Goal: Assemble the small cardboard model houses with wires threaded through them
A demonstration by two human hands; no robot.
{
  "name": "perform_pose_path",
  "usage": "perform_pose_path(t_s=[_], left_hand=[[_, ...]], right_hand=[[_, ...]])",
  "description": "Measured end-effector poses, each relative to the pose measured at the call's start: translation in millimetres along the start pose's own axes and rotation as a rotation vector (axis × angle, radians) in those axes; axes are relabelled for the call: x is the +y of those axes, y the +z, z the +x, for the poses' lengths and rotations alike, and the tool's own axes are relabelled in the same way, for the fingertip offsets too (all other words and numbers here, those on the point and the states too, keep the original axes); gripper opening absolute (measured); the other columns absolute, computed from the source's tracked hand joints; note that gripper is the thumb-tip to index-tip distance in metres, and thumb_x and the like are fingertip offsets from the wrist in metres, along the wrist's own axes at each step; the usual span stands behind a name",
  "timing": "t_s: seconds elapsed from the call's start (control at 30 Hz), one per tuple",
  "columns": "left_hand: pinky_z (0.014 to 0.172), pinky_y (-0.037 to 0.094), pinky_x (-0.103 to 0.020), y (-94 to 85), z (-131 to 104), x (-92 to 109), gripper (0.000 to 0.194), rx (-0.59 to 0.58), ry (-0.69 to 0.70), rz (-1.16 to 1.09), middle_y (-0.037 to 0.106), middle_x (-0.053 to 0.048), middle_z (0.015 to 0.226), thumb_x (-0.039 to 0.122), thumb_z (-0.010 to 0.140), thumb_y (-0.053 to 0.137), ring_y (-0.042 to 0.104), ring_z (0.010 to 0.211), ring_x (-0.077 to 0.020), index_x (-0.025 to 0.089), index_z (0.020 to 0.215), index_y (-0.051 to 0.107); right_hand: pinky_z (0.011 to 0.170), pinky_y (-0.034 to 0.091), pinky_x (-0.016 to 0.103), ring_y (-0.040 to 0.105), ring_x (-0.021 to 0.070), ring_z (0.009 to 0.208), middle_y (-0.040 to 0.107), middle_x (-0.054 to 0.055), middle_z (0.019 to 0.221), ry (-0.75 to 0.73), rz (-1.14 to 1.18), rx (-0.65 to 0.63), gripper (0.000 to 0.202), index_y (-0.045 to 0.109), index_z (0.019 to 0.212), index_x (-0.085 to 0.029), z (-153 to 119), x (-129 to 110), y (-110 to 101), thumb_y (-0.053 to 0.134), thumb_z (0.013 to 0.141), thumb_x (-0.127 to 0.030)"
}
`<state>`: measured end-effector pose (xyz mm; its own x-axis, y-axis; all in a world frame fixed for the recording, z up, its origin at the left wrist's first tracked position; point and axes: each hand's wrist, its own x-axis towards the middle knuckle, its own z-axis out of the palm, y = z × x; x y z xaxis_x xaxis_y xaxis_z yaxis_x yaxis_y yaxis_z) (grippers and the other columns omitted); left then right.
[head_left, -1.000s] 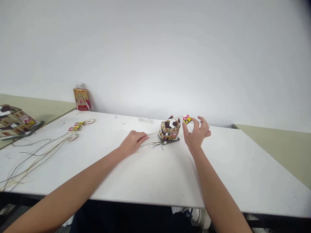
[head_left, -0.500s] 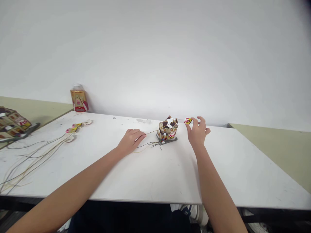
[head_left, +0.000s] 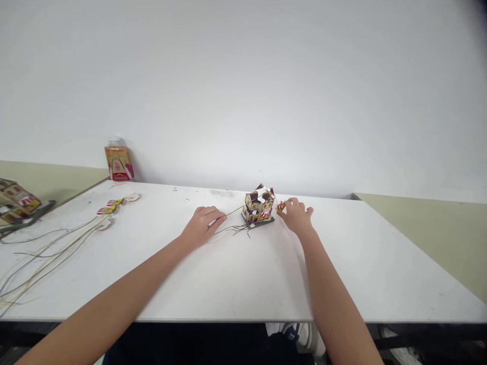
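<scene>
A small model house with cream walls and a dark roof with white patches stands upright on a grey base. Left of it, my left hand is closed in a pinch on a thin yellowish cord, which runs up over the roof. On the other side, my right hand pinches a small red, white and yellow striped piece close to the house, with the cord leading toward it. Loose dark and yellow strands lie by the base, between the house and my left hand.
More striped pieces with long cords lie on the left of the white table. A red and gold bottle stands by the wall. Another model house sits at the far left.
My right hand has lowered the striped piece and brought it left, nearer the house. The cord on that side now slopes down. My left hand stays beside the house, still pinching the cord.
</scene>
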<state>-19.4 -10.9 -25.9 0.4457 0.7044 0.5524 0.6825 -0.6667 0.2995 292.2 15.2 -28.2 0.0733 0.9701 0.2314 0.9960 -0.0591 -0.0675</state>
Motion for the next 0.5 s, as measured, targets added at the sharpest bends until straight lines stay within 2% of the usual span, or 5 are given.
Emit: perform_pose_path(t_s=[0.17, 0.27, 0.33, 0.4, 0.5], left_hand=[[0.082, 0.041, -0.034, 1.1, -1, -3, 0.031, -0.013, 0.017, -0.008, 0.067, -0.006, 0.084, 0.036, 0.097, 0.037, 0.060, 0.079, -0.0164, 0.021, 0.089, 0.063], [0.083, 0.041, -0.034, 1.1, -1, -3, 0.029, -0.026, 0.008, -0.011, 0.066, -0.005, 0.084, 0.034, 0.097, 0.038, 0.059, 0.079, -0.0167, 0.021, 0.088, 0.062], [0.083, 0.041, -0.034, 1.0, 0, -2, 0.028, -0.029, 0.004, -0.012, 0.067, -0.005, 0.085, 0.033, 0.096, 0.039, 0.060, 0.079, -0.0165, 0.021, 0.087, 0.062], [0.082, 0.041, -0.034, 0.5, 1, 0, 0.028, -0.032, -0.002, -0.011, 0.067, -0.004, 0.084, 0.034, 0.096, 0.040, 0.060, 0.078, -0.0164, 0.021, 0.085, 0.062], [0.080, 0.042, -0.034, -0.8, 3, 3, 0.031, -0.043, -0.017, -0.005, 0.067, -0.004, 0.082, 0.036, 0.096, 0.039, 0.060, 0.077, -0.0165, 0.021, 0.082, 0.062]], right_hand=[[0.093, 0.031, 0.054, 0.047, 0.0286, 0.116, 0.049, 0.010, 0.129, -0.031, 0.104, -0.158, 0.033, 0.061, 0.107, -0.025, -1, -4, 1, 0.044, 0.089, -0.048], [0.094, 0.032, 0.054, 0.045, 0.0303, 0.120, 0.041, 0.013, 0.138, -0.020, 0.176, -0.126, 0.043, 0.054, 0.121, -0.023, 0, -4, 2, 0.046, 0.088, -0.049], [0.095, 0.034, 0.052, 0.042, 0.0311, 0.124, 0.032, 0.017, 0.145, -0.066, 0.243, -0.018, 0.055, 0.042, 0.135, -0.020, 1, -4, 0, 0.049, 0.086, -0.044], [0.095, 0.036, 0.048, 0.042, 0.0294, 0.124, 0.028, 0.020, 0.147, -0.161, 0.317, 0.147, 0.058, 0.034, 0.140, -0.017, 1, -6, -4, 0.047, 0.087, -0.037], [0.096, 0.036, 0.040, 0.047, 0.0234, 0.120, 0.037, 0.019, 0.141, -0.257, 0.402, 0.430, 0.044, 0.041, 0.135, -0.016, -1, -16, -11, 0.035, 0.093, -0.030]])
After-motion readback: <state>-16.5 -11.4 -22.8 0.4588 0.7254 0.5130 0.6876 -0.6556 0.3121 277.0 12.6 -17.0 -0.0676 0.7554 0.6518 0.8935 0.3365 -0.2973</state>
